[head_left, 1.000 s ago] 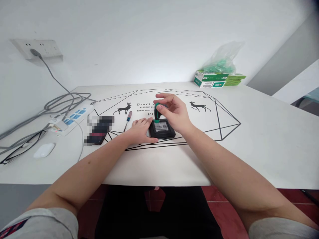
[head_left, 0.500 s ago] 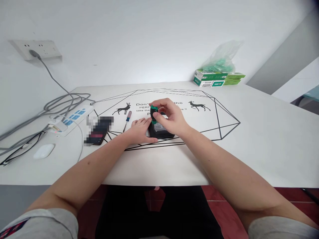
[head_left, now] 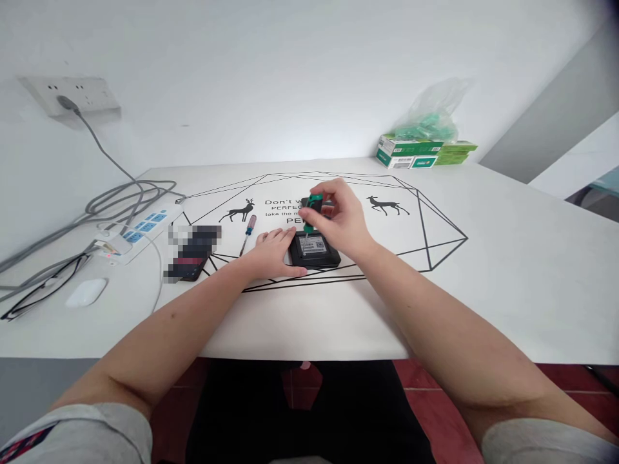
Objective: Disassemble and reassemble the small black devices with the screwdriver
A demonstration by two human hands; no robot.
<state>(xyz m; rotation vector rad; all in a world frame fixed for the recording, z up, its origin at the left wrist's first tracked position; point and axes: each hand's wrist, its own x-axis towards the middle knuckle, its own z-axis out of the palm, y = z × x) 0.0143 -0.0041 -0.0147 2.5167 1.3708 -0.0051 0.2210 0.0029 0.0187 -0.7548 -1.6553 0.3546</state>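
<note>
Screwdriver (head_left: 313, 205) in hand, we work over a flat black case (head_left: 320, 259) lying just right of the middle of the frame, on the white table (head_left: 338, 322). Our right hand (head_left: 342, 222) pinches the green and black handle between thumb and fingertips, from the right. Our left hand (head_left: 273, 253) lies palm down, its fingers loosely spread along the left side of the case and its thumb reaching out by the near left corner.

The metal shaft runs down to the left part of the case, beside the pale label (head_left: 313, 245), with the handle leaning a little to the right. Whether the tip sits in a screw head is too small for us to tell. To do this well, we should bring the shaft upright over its spot, press straight down and turn with the fingers rather than the wrist, since a slanted tip could slip and scratch the case or the label. The left hand serves best as a firm stop against the case, with its thumb clear of the tip.

A second, thinner screwdriver (head_left: 250, 225) lies left of the left hand, near enough to swap, and out of the way.
</note>
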